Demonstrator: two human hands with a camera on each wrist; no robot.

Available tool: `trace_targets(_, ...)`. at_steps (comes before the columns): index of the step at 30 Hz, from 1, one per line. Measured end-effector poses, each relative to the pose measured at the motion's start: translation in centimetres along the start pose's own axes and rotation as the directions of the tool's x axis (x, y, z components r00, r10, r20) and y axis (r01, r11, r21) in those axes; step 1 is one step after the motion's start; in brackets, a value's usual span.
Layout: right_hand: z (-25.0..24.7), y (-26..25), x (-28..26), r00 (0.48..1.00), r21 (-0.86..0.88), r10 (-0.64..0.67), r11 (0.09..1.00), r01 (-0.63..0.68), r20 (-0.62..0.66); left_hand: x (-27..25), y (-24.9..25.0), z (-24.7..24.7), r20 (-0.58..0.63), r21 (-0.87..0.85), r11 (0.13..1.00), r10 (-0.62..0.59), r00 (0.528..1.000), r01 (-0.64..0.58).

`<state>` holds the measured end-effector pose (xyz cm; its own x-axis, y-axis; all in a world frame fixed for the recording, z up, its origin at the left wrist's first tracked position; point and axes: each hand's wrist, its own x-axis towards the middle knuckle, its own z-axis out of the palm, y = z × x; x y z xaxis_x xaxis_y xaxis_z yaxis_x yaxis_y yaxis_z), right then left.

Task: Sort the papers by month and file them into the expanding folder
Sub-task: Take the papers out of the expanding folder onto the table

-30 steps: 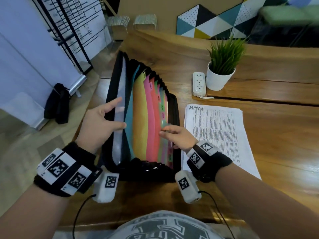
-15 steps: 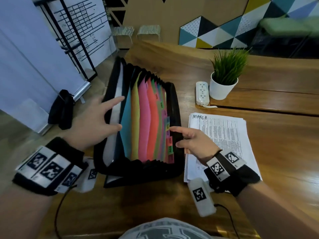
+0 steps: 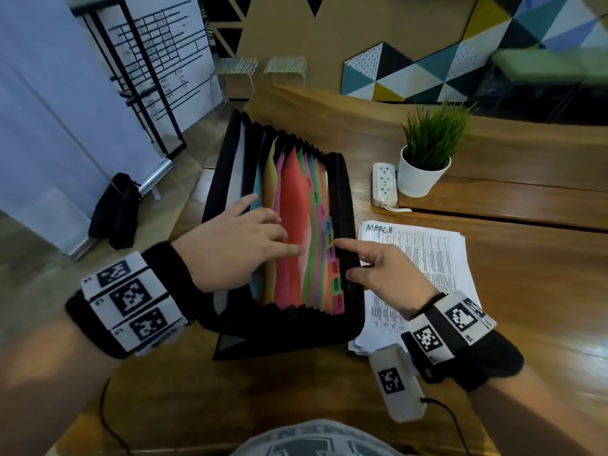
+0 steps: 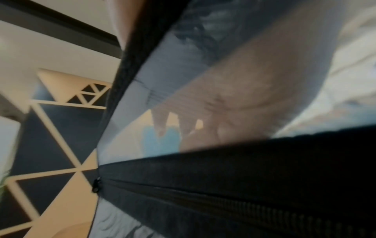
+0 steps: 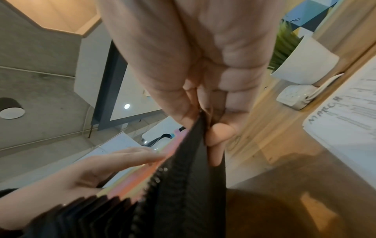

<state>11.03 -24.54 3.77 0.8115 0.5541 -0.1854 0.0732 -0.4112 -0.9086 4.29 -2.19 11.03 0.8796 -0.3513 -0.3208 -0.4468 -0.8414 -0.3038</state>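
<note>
The black expanding folder stands open on the wooden table, its coloured dividers fanned out with month tabs along the right. My left hand reaches in from the left, its straight fingers spread across the orange and pink dividers. My right hand grips the folder's right wall, index finger over the rim by the tabs. In the right wrist view the right hand has that black wall between thumb and fingers. A stack of printed papers headed MARCH lies right of the folder, partly under my wrist.
A potted plant and a white power strip stand behind the papers, beside a raised wooden ledge. The table's left edge runs close to the folder. Beyond it, on the floor, are a black bag and a banner stand.
My left hand has moved right, from the folder's front pocket onto the coloured dividers. My right hand has shifted from the tabs to the folder's right wall.
</note>
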Motion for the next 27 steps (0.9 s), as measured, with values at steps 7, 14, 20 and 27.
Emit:
trace_targets(7, -0.2, 1.1, -0.2, 0.998, -0.091, -0.064, 0.994, 0.066, 0.027, -1.5, -1.4, 2.7, -0.247, -0.223, 0.975, -0.075, 0.966, 0.018)
trace_targets(14, 1.5, -0.7, 1.4, 0.996, -0.192, -0.091, 0.977, 0.089, 0.001, -1.1, -0.7, 2.2, -0.249, -0.238, 0.971, -0.077, 0.965, 0.016)
trace_targets(20, 3.2, 0.0, 2.9, 0.998, -0.274, 0.049, 0.961, -0.039, 0.03, -1.9, -0.8, 2.7, -0.376, -0.182, 0.972, -0.21, 0.902, 0.15)
trace_targets(27, 4.5, -0.1, 4.2, 0.995, -0.294, 0.095, 0.952, -0.081, 0.034, -3.1, -1.2, 1.3, -0.04, -0.284, 0.78, -0.591, 0.806, 0.558)
